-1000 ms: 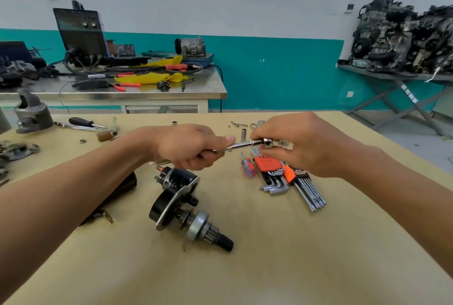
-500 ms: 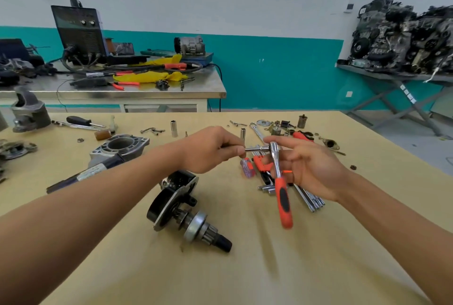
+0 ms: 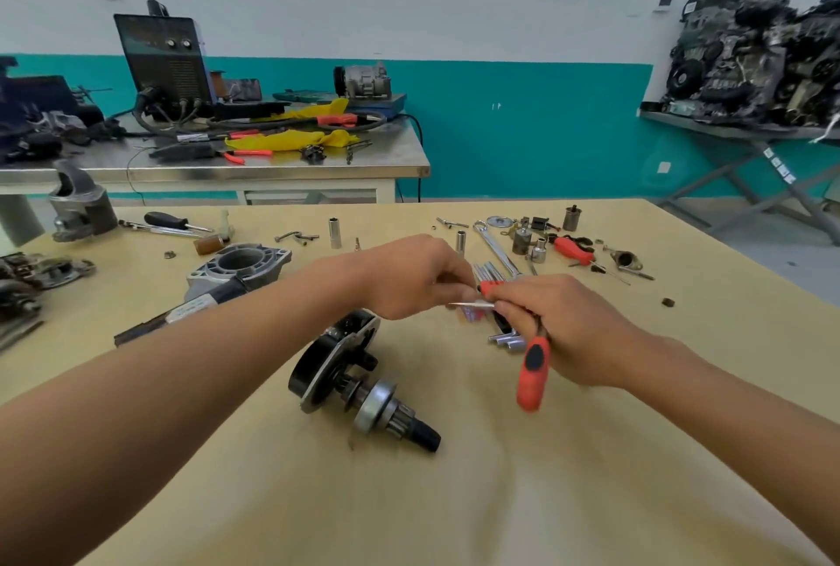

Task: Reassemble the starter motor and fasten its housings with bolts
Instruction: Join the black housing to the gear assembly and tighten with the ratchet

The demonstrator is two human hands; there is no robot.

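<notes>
The right hand [image 3: 563,329] curls round a red-handled steel ratchet [image 3: 532,372]. The left hand [image 3: 418,277] pinches a thin silver rod [image 3: 470,304] at the ratchet's head, likely to fit it. Just below lies the black starter motor core [image 3: 345,365], with the grey aluminium housing [image 3: 241,265] apart. Steel sockets [image 3: 335,233] stand loose on the tan table [image 3: 454,497], in no tray.

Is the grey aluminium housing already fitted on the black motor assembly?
No, the grey housing lies by itself farther back on the table, apart from the motor assembly in front.
</notes>
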